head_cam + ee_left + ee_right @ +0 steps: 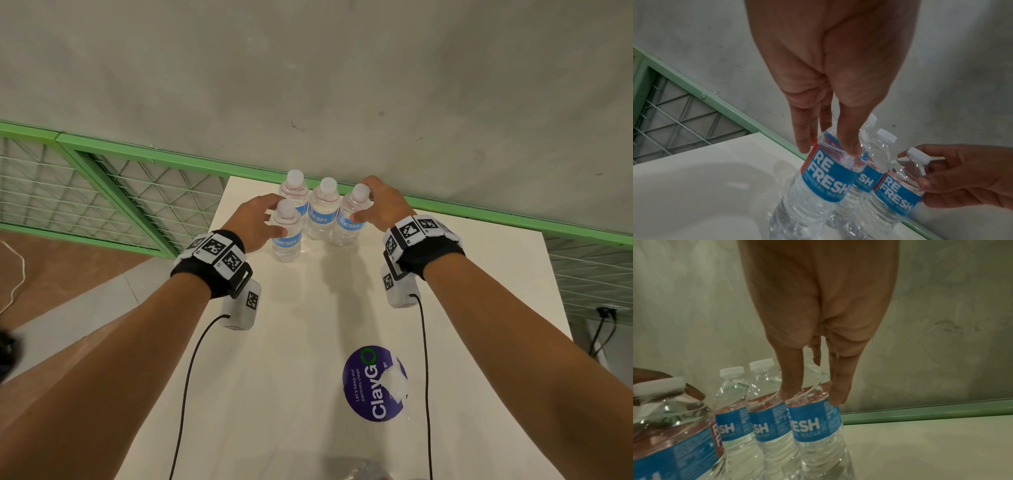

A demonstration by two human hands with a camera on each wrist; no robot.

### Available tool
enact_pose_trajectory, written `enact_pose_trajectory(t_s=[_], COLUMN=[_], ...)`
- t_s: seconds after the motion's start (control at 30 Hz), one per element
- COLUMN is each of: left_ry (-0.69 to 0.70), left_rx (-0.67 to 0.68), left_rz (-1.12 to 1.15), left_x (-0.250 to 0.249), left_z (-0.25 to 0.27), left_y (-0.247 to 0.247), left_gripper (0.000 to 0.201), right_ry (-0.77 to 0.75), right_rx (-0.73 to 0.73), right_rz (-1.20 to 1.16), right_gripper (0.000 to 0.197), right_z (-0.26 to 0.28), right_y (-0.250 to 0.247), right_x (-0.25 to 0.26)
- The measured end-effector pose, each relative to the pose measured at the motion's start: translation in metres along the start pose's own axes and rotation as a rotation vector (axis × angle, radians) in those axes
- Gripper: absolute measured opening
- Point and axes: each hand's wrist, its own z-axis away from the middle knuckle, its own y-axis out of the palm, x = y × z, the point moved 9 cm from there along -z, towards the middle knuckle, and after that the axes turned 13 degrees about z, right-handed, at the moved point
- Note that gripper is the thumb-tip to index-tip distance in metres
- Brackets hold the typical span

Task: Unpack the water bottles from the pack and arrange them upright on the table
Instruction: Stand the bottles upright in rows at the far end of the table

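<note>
Blurred crumpled plastic [361, 470], bottom edge

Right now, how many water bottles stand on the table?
4: the back-left bottle, the middle bottle, the right bottle in the right hand, the front-left bottle in the left hand. A blurred heap at the near edge might hide more.

White table [308, 342]: four upright bottles [322, 216], purple sticker [366, 383]
</note>
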Motion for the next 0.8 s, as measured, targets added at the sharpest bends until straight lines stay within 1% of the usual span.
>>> enact_pose_trajectory(t_s=[0.1,0.17,0.27,0.33,0.4,0.43,0.53,0.6,0.63,0.67,0.73,0.8], left_ry=[-0.014,-0.027,-0.037,-0.034,-0.002,0.018,0.115,0.208,0.258,0.294,0.279,0.217], left_rx=[0.000,-0.005,-0.042,-0.092,-0.155,-0.181,-0.181,-0.119,-0.058,0.032,0.266,0.523], left_rz=[0.026,0.033,0.025,0.036,0.024,-0.003,-0.086,-0.144,-0.170,-0.186,-0.189,-0.191], left_x=[0.000,0.001,0.001,0.002,-0.001,-0.002,-0.008,-0.014,-0.016,-0.015,-0.007,0.003], left_z=[0.003,0.007,0.015,0.024,0.039,0.051,0.095,0.132,0.153,0.175,0.221,0.269], left_y=[-0.001,-0.002,-0.007,-0.010,-0.013,-0.013,-0.005,0.010,0.022,0.038,0.073,0.106], left_gripper=[0.061,0.065,0.070,0.072,0.071,0.070,0.059,0.044,0.036,0.035,0.046,0.058], right_ry=[0.033,0.053,0.068,0.064,0.030,0.004,-0.046,-0.096,-0.128,-0.160,-0.208,-0.241], right_rx=[0.017,0.033,0.083,0.108,0.103,0.104,0.146,0.206,0.245,0.292,0.409,0.523], right_rz=[0.010,0.056,0.134,0.119,0.098,0.057,-0.203,-0.274,-0.259,-0.234,-0.177,-0.021], right_gripper=[0.076,0.082,0.086,0.087,0.084,0.079,0.062,0.055,0.052,0.051,0.050,0.051], right_z=[0.003,0.007,0.018,0.032,0.051,0.065,0.126,0.177,0.204,0.231,0.281,0.321], right_y=[-0.001,-0.002,-0.004,-0.010,-0.021,-0.026,-0.038,-0.045,-0.046,-0.042,-0.024,0.007], right_x=[-0.005,-0.009,-0.013,-0.011,-0.003,0.004,0.026,0.038,0.042,0.044,0.042,0.029])
